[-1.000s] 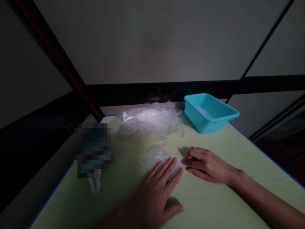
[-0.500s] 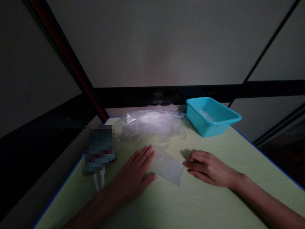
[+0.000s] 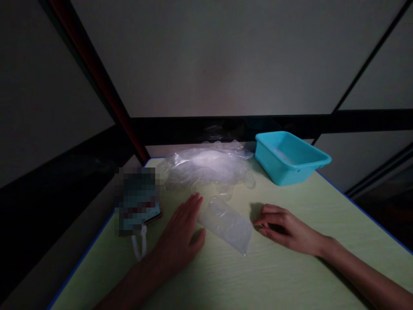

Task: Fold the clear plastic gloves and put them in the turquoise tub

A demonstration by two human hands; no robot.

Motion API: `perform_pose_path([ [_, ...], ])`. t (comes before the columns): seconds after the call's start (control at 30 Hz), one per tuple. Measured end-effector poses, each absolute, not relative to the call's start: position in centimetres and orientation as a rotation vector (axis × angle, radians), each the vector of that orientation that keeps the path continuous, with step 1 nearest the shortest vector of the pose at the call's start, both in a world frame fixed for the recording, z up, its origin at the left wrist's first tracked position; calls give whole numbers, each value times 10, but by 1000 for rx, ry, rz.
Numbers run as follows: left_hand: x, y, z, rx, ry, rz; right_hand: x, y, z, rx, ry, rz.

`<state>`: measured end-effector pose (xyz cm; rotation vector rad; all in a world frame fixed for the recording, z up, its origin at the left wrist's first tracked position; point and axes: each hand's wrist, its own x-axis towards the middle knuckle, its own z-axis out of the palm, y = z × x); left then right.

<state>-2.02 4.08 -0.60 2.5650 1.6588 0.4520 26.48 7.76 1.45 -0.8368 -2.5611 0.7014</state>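
A small flat clear plastic bag point(image 3: 227, 226) lies slantwise on the table between my hands. My left hand point(image 3: 182, 230) is at its left side, fingers stretched out together and thumb apart, holding nothing. On the right, my right hand point(image 3: 282, 226) rests with loosely bent fingers; a gap shows between thumb and fingers. Its index fingertip is close to the bag's right edge; whether they touch I cannot tell. Behind the bag spreads a crumpled heap of clear plastic point(image 3: 206, 170) with rounded, finger-like edges, perhaps disposable gloves.
A turquoise plastic basket point(image 3: 290, 161) stands at the back right, something pale inside it. At the left lies a phone point(image 3: 151, 213), mostly blurred out, with a white strap point(image 3: 139, 245). The pale table point(image 3: 232, 284) has blue edges and meets a panelled wall point(image 3: 219, 60) behind.
My left hand has drawn left off the bag, uncovering its left end. The right hand has shifted slightly, its fingers a little more bent. The view has moved slightly.
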Motion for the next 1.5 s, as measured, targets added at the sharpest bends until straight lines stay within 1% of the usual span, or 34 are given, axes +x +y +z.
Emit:
perform_pose_path([
  [0.17,-23,46,-10,2446,1778,566,260,70,21,-733,-2605,866],
  [0.27,-21,44,-9,2433,1782,611,259,66,19,-617,-2585,989],
  [0.37,-14,36,-6,2486,1731,610,260,66,16,-638,-2482,1046],
  [0.47,-5,25,3,2627,1493,549,263,70,15,-691,-2461,997],
  [0.6,1,17,19,2771,866,286,267,72,18,-557,-2596,869],
  [0.67,3,17,26,2747,713,189,268,71,19,-510,-2647,769],
  [0.83,6,18,30,2671,723,90,269,70,17,-438,-2711,633],
  [1.03,5,17,24,2648,771,69,268,69,17,-439,-2714,639],
  [1.33,7,18,25,2635,794,45,268,68,14,-369,-2687,528],
  [1.5,7,17,25,2642,808,65,266,68,15,-384,-2738,522],
])
